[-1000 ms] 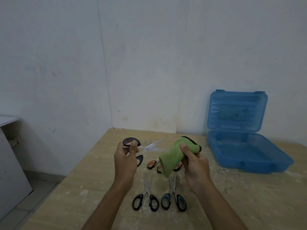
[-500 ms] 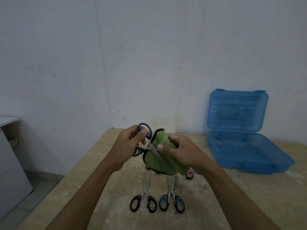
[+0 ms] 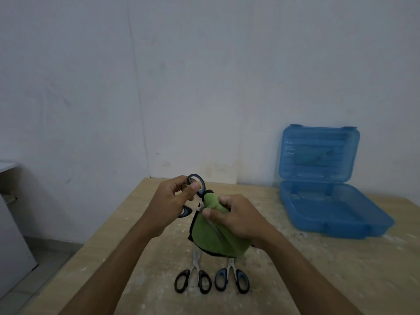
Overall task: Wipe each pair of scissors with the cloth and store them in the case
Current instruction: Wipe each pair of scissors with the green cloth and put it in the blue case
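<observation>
- A white cabinet (image 3: 9, 223) stands at the far left of the room, beside a grey tiled floor (image 3: 45, 253), under a plain whitewashed wall (image 3: 204, 76) marked with scuffs.
- A pale wooden table (image 3: 318, 269), dusted with white powder, fills the lower frame; its back edge meets the wall.
- The left hand (image 3: 168, 208), raised above the table's middle, pinches the held scissors (image 3: 196, 185) by a black-and-blue handle loop, thumb and fingers clamped on it; the second loop shows below the palm.
- The right hand (image 3: 238, 219) grips the green cloth (image 3: 213, 237), fingers closed over it and over the blade, which appears to run down through the folds as a thin grey line.
- Two more pairs lie flat near the table's front edge, side by side, handles toward the camera: the left pair of scissors (image 3: 193, 283) and the right pair of scissors (image 3: 231, 280); their blade tips are hidden behind the cloth.
- Three pairs can be counted in all; any others behind the cloth cannot be seen.
- One blue case (image 3: 322, 212) sits open at the table's back right, lid upright against the wall, well apart from the hands.
</observation>
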